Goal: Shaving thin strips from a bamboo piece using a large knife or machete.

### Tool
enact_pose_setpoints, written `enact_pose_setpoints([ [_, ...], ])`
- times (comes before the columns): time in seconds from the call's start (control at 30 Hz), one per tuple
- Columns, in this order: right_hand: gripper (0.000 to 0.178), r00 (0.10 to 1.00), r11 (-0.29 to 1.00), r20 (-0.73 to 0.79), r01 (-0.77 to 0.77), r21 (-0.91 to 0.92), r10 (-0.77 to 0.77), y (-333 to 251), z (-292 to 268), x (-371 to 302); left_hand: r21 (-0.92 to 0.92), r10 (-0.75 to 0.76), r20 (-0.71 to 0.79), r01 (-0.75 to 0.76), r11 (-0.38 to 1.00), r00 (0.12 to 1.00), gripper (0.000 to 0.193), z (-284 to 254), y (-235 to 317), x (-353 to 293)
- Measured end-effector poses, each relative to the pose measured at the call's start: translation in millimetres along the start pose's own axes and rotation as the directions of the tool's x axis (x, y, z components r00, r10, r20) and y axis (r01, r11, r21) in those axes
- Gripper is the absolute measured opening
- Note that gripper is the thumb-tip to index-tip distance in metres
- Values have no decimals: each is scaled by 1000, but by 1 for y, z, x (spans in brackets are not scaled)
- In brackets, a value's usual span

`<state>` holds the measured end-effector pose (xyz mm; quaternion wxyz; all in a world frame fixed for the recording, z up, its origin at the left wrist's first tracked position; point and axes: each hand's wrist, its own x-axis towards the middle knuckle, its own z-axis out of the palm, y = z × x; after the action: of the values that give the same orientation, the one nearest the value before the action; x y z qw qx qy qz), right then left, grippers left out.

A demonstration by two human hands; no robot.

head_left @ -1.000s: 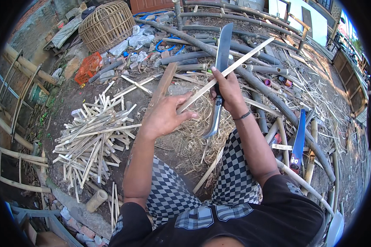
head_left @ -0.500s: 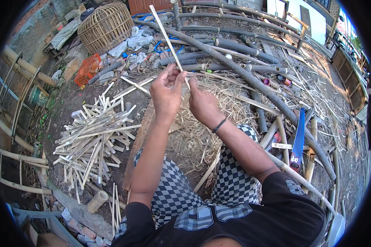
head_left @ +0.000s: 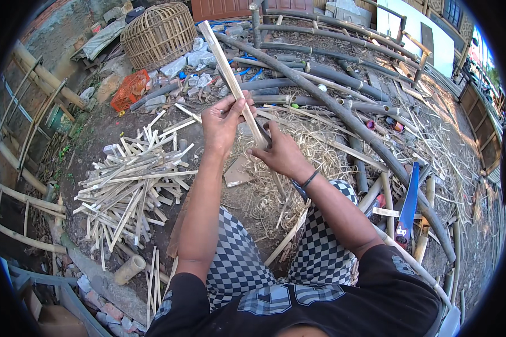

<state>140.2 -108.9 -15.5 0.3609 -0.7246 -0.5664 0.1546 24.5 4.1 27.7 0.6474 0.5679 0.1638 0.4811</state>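
My left hand pinches a pale split bamboo strip between thumb and fingers. The strip slants up and away to the left, its lower end running down between my hands. My right hand closes round what looks like a dark knife blade, pressed against the strip below my left hand. The knife's handle is mostly hidden by my right hand and forearm. Under my hands, curly bamboo shavings cover the ground between my knees. To the left lies a heap of cut bamboo sticks.
A blue handsaw rests among bamboo poles on the right. A long dark pole crosses diagonally ahead. Farther back at left are an orange crate and a woven bamboo cage. A short bamboo piece stands near my left elbow.
The strip has turned, so a broader face shows. My right hand has shifted right and down, its fingers now round the dark blade. The view has tilted slightly.
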Motion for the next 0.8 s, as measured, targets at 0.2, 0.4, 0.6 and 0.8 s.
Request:
enact_pose_setpoints([
  [0.2, 65, 998, 986, -36, -44, 161, 51, 9, 7, 4, -87, -19, -1, 19, 996, 1000, 32, -8, 3, 1],
  [0.4, 59, 998, 982, -62, 35, 187, -23, 13, 8, 4, -76, -25, -29, 23, 997, 999, 36, -5, 6, 0],
  [0.6, 57, 1000, 984, -3, -15, 177, 16, 9, 3, 3, -86, -37, -56, 32, 996, 998, 39, -7, 6, 1],
  [0.8, 55, 999, 979, -36, 40, 199, -33, 17, 8, 5, -74, -24, -50, 20, 997, 998, 37, -9, 6, 1],
])
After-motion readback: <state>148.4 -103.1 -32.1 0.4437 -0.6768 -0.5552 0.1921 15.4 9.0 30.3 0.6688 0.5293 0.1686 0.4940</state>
